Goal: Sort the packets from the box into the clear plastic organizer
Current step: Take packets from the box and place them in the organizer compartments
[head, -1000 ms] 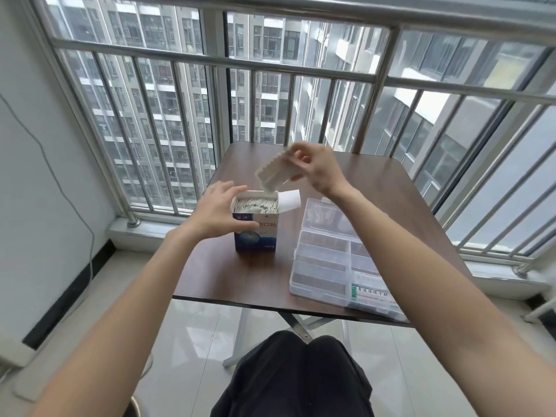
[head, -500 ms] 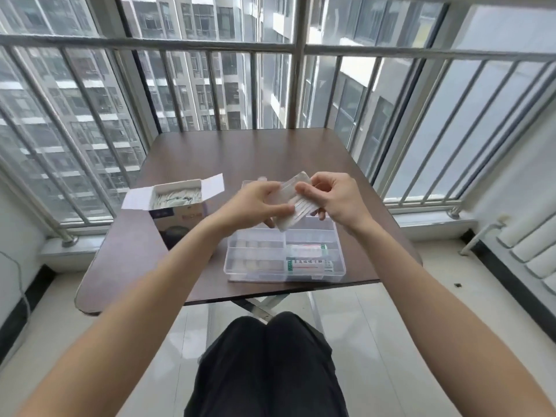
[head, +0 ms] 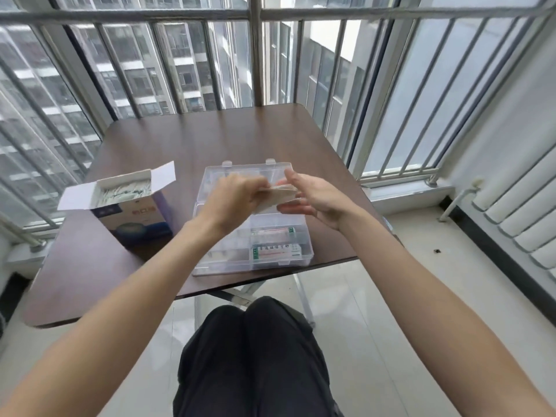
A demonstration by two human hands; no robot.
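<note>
1. A dark brown table (head: 195,139) is seen in front of a metal railing (head: 255,55); tall buildings are visible behind the bars.
2. A clear plastic organizer (head: 296,257) is placed on the table near its front edge, with the lid shut as far as can be told. Two labelled items with green print (head: 275,251) are seen in its near right compartments.
3. An open box (head: 132,218), blue and white, is placed to the left of the organizer, apart from it. Its flaps are folded outward, and many packets (head: 123,192) are seen standing inside.
4. The left hand (head: 234,200) is held above the organizer. Its fingers are curled and closed on a small bundle of packets (head: 281,195).
5. The right hand (head: 319,200) is held just beside the left one. The bundle is touched at its right end; the fingers are mostly straight and spread. A firm pinch cannot be told because of blur.
6. The bundle is held in the air over the far half of the organizer.
</note>
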